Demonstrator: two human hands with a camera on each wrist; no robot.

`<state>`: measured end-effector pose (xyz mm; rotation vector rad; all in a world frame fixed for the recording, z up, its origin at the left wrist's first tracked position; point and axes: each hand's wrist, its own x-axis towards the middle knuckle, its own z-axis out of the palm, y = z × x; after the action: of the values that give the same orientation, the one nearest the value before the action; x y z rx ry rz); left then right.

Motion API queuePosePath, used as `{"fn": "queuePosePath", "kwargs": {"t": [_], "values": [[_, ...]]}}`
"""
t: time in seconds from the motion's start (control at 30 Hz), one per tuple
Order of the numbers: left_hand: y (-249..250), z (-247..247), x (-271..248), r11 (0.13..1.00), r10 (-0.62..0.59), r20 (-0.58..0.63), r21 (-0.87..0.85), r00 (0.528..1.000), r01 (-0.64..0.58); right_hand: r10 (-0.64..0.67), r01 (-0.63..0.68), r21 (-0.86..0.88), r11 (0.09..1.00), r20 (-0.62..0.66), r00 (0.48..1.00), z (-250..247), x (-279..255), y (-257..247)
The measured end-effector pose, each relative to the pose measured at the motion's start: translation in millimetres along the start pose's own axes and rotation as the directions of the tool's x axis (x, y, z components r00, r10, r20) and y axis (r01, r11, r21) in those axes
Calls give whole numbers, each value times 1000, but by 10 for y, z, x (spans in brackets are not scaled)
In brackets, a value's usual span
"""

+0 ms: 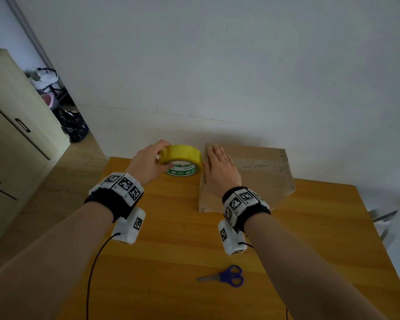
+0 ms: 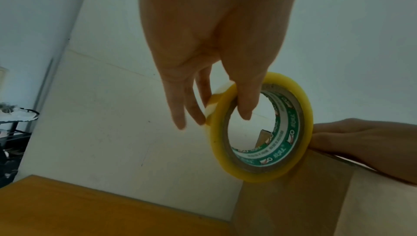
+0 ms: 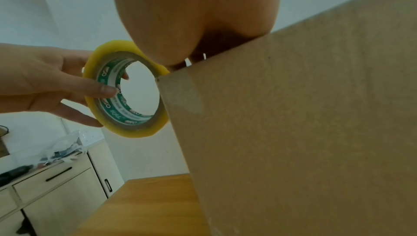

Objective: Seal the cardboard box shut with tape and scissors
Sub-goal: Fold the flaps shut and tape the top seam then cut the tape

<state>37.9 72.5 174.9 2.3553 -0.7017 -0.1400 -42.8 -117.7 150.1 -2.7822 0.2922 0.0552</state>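
L hand clamped on tape, held up just beside box L edge | R hand flat, fingers straight, pressing box top | scissors near edge of table, untouched | risk: strip tilts or wrinkles if roll twists; box may slide if R hand eases off.

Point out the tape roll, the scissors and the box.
tape roll [image 1: 183,153]: head view, yellow outer band.
scissors [image 1: 232,276]: head view, blue handles.
box [image 1: 259,179]: head view, top face.
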Motion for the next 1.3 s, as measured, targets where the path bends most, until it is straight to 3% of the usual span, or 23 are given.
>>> {"fn": "queuePosePath", "kwargs": {"t": [0.1,0.27,0.53,0.83,1.13,1.3], "values": [[-49,-45,-11,997,0,61,-76,998,5,5,-5,-8,1000,-8,1000,15,5,5],[46,-110,-64,958,-14,282,-270,959,93,-11,11,-21,1000,-9,1000,-33,-42,117],[206,-38,-145,891,24,340,-433,940,134,-29,29,4,1000,-43,999,-28,-95,255],[61,7,-161,924,-28,414,-337,910,182,-81,81,27,996,-19,997,-84,-120,339],[14,165,-171,980,-64,477,-138,877,146,13,-12,9,1000,-74,997,-34,-110,263],[88,261,-212,970,-77,495,-164,866,180,-12,12,3,1000,-58,998,-53,-109,316]]}}
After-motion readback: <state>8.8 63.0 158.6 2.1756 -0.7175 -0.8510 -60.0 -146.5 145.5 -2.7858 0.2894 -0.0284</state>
